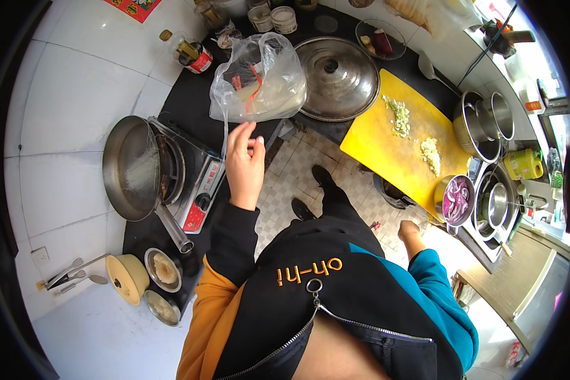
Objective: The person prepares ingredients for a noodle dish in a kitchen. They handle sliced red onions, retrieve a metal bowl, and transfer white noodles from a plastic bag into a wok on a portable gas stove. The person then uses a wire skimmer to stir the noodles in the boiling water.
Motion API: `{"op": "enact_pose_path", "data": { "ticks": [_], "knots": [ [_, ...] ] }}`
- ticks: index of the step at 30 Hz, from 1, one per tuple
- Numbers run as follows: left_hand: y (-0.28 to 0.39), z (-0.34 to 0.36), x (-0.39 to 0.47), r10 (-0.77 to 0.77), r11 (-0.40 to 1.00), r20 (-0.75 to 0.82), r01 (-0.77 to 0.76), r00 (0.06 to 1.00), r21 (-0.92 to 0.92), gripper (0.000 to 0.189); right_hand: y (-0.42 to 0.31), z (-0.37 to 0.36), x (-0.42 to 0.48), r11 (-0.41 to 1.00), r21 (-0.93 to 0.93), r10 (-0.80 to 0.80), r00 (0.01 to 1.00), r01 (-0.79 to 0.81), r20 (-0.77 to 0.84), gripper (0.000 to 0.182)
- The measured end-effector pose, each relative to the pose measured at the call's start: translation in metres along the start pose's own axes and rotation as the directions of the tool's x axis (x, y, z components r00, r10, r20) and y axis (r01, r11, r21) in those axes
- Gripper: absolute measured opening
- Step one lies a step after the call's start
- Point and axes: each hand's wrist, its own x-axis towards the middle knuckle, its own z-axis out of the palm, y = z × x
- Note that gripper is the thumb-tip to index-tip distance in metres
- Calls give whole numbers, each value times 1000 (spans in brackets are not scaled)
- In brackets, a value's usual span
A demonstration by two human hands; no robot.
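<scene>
My left hand (246,166) hovers near the front edge of the left counter, fingers loosely bent and thumb apart, with nothing visible in it. Its fingertips are just below a clear plastic bag (285,92), and a thin strip of the bag hangs beside them. Pale noodle-like bundles and red ties show through the plastic. To the left, a metal frying pan (118,175) tilts over a gas stove (202,194), with thin translucent strands (142,168) inside. My right hand (408,229) hangs low at my right side, apart from the counter; its fingers are not clear.
A yellow cutting board (370,128) carries chopped scallion (400,118) and minced garlic (430,156). Sliced red onion (455,202) fills a metal pot at its corner. Behind are a domed lid (337,90) and a sauce bottle (199,59). The pan handle (173,228) projects toward me.
</scene>
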Motion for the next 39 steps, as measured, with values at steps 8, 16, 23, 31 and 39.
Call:
{"op": "enact_pose_path", "data": {
  "ticks": [8,16,23,31,39],
  "knots": [
    [-37,8,87,234,846,-294,-45,927,532,23,-125,-146,-61,694,-16,-652,620,719,-436,19],
    [-62,16,60,-150,967,-114,170,982,192,14,-298,-380,-132,-121,-167,-431,-203,978,-879,17],
    [-42,15,25,-124,963,-315,191,941,189,50,-374,-406,-46,510,-496,-860,418,703,-293,16],
    [-18,21,17,-313,939,-240,337,919,67,73,-377,-389,-43,538,-603,-834,269,589,-482,16],
    [-26,13,12,-262,949,-247,296,933,112,67,-419,-392,-26,381,-712,-906,86,590,-414,32]
  ]
}}
